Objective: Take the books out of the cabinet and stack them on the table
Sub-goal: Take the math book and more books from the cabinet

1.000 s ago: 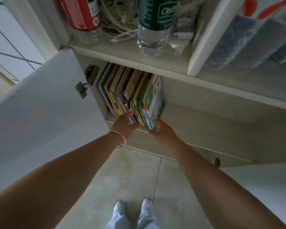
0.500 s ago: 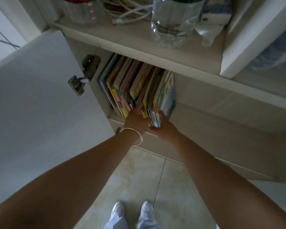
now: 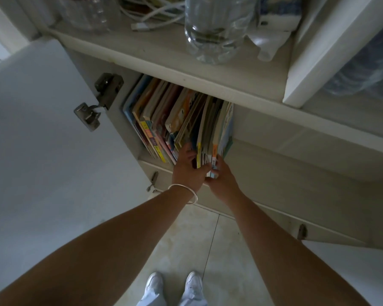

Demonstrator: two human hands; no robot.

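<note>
the row of thin colourful paperback books (image 3: 177,120) stood upright in the pale cabinet (image 3: 274,168), spines toward both hands; left hand (image 3: 187,171) and right hand (image 3: 222,181) pinched the rightmost bundle between curled fingers.

Books (image 3: 177,120) packed upright against the cabinet's left wall, open compartment space (image 3: 285,155) to their right, shelf edge (image 3: 186,69) low overhead, open door (image 3: 42,129) with hinge (image 3: 97,100) crowding the left, bare floor (image 3: 199,244) below.
</note>
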